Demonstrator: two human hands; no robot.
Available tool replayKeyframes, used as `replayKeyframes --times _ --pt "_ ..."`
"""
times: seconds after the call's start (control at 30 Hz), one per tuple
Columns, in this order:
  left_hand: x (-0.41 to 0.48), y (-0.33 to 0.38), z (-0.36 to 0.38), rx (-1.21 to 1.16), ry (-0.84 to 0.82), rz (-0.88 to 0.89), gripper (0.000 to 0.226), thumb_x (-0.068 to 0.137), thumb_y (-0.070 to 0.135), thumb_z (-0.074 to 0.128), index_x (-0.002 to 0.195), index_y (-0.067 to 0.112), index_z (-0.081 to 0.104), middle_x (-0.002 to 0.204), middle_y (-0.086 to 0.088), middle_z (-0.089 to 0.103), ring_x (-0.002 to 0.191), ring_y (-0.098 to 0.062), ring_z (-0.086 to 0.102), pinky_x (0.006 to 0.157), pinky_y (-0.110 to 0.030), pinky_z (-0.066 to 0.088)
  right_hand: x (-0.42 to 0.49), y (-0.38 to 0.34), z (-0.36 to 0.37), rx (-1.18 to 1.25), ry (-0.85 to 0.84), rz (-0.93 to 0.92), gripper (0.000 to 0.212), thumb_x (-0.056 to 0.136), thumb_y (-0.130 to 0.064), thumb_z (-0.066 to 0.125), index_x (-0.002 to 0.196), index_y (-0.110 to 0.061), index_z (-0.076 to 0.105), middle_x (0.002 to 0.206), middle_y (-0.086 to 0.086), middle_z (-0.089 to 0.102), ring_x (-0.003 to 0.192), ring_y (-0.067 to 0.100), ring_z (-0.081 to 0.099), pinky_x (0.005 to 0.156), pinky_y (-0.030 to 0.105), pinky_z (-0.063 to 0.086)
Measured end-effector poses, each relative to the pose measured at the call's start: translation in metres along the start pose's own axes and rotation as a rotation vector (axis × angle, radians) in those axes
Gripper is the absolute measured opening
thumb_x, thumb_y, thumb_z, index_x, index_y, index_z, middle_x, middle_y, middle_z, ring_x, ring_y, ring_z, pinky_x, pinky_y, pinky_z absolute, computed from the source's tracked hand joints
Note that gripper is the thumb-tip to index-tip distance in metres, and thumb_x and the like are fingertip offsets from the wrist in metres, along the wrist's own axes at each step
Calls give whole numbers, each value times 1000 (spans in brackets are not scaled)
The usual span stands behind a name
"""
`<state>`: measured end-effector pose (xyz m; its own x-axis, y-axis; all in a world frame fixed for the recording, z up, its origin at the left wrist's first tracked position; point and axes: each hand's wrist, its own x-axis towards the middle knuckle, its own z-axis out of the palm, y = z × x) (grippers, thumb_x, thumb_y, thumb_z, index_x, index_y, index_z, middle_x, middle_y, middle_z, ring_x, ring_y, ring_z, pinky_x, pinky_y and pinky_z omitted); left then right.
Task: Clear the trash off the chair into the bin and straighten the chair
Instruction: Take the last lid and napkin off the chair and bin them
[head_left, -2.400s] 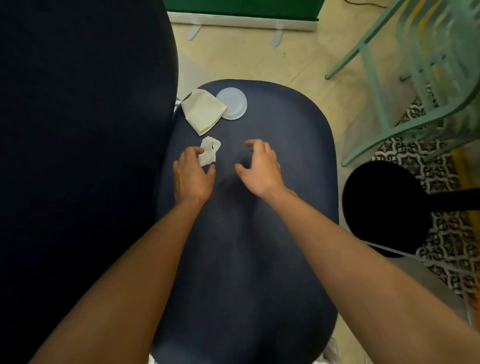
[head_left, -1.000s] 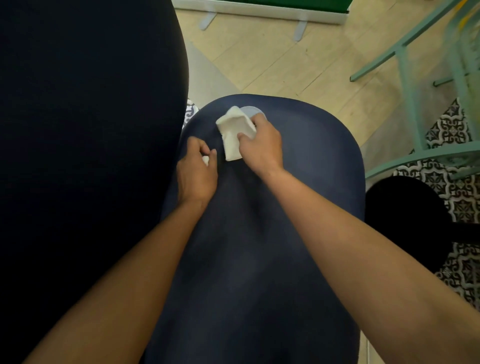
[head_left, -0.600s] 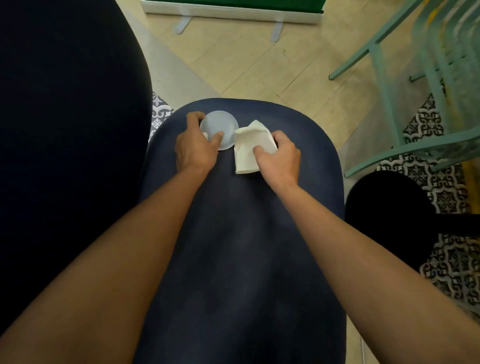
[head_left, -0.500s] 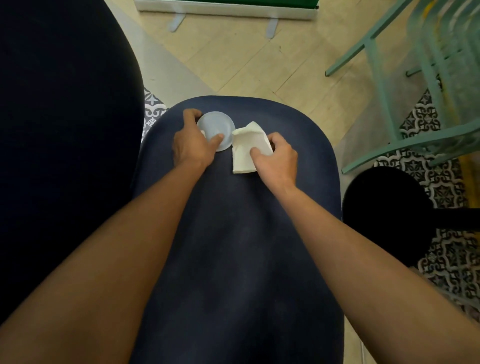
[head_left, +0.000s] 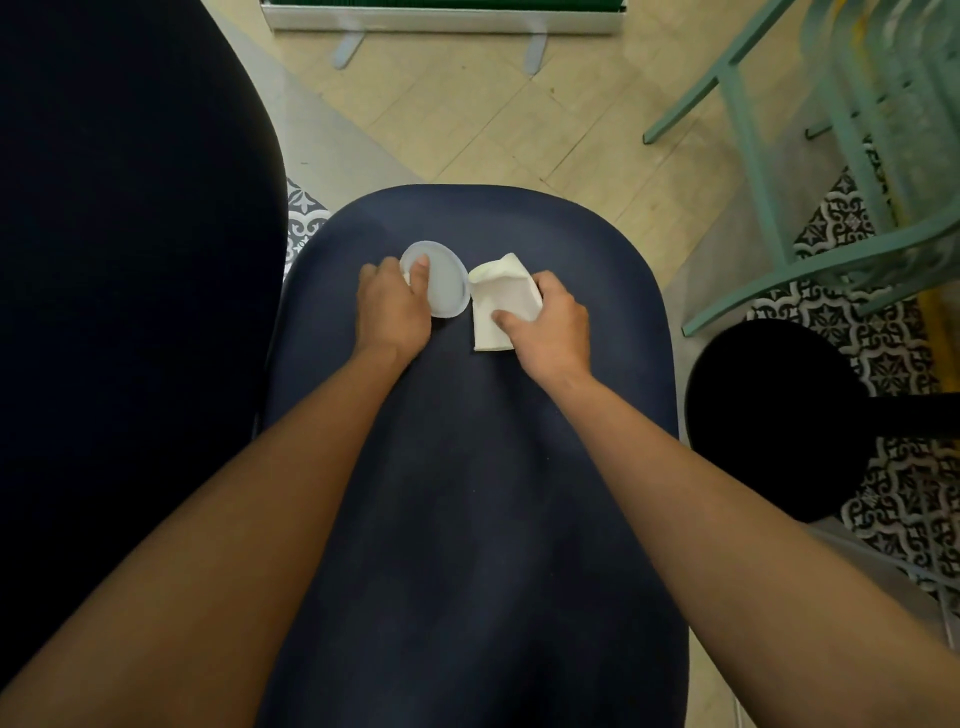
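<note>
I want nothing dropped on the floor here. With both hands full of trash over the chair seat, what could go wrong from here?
The left hand pinches the plastic lid by its edge alongside a bit of tissue; either could slip. The folded napkin hangs loosely from the right hand and may unfold. The black bin sits off to the right, so a toss might miss.

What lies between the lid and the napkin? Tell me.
Nothing: in the head view, only a thin strip of bare chair seat separates the lid and napkin.

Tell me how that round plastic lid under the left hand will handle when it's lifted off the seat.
The plastic lid looks thin and translucent, so probably light and slightly flexible. Its flat disc shape likely slides on the chair seat rather than rolls. The left hand pinches its edge, which probably suits it.
</note>
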<state>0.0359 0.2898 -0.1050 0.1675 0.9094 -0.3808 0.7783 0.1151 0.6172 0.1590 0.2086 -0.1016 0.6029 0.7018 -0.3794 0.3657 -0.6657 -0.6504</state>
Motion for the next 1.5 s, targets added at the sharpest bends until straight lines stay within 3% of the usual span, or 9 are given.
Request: replayKeyframes --times 0.17,0.3,0.4,0.57,0.77,1.0,1.17,1.4,1.5 --pt "-25 -2 -7 -60 36 -7 29 101 35 30 96 8 41 98 -10 51 86 -22 47 68 -31 31 -25 1 -3 12 -3 6 29 82 -24 68 106 -16 54 94 -3 59 87 17 55 74 33 50" --pt "-57 -13 -10 -138 97 -23 24 101 34 31 95 11 34 95 -7 49 83 -23 49 63 -34 38 -54 2 -7 19 13 -6 29 82 -24 69 106 -16 54 95 -3 59 88 17 56 73 34 51" --pt "-78 -27 -8 -238 113 -40 25 100 32 35 104 8 39 99 -8 50 88 -33 60 71 -44 53 -78 5 -11 20 43 -14 31 83 -24 68 108 -14 54 100 0 62 90 18 56 74 33 50" --pt "-132 -50 -2 -263 66 3 28 99 25 36 126 17 41 117 -13 56 94 -37 62 79 -48 53 -132 23 -15 49 62 17 32 83 -22 67 110 -15 53 105 3 63 95 21 58 78 37 52" --pt "-199 -63 6 -222 35 90 29 100 16 33 126 16 45 125 -8 55 111 -27 52 83 -29 40 -199 56 -19 77 97 69 34 84 -22 67 114 -15 52 110 5 63 100 23 58 83 40 52" --pt "-267 -75 25 -149 13 91 29 101 28 31 114 11 50 117 -6 59 107 -25 54 80 -31 39 -271 107 -36 131 166 132 31 84 -22 66 111 -16 52 107 3 63 94 20 58 76 33 49" --pt "-316 -80 48 -123 -39 104 30 100 32 34 111 11 52 115 -5 60 105 -22 54 77 -28 38 -309 143 -56 140 205 173 32 84 -21 66 113 -18 52 107 2 64 97 22 59 84 38 51" --pt "-393 -81 85 -39 -105 211 35 99 36 35 112 11 56 113 -9 64 105 -27 57 84 -34 43 -368 200 -96 158 233 191 28 85 -22 66 108 -14 52 100 -1 61 86 16 57 68 23 41" --pt "-438 -82 105 -40 -139 262 31 98 35 37 104 12 56 106 -7 64 94 -21 56 76 -30 40 -401 236 -111 148 257 200 27 84 -22 67 105 -13 53 95 -2 60 82 15 56 65 22 40"
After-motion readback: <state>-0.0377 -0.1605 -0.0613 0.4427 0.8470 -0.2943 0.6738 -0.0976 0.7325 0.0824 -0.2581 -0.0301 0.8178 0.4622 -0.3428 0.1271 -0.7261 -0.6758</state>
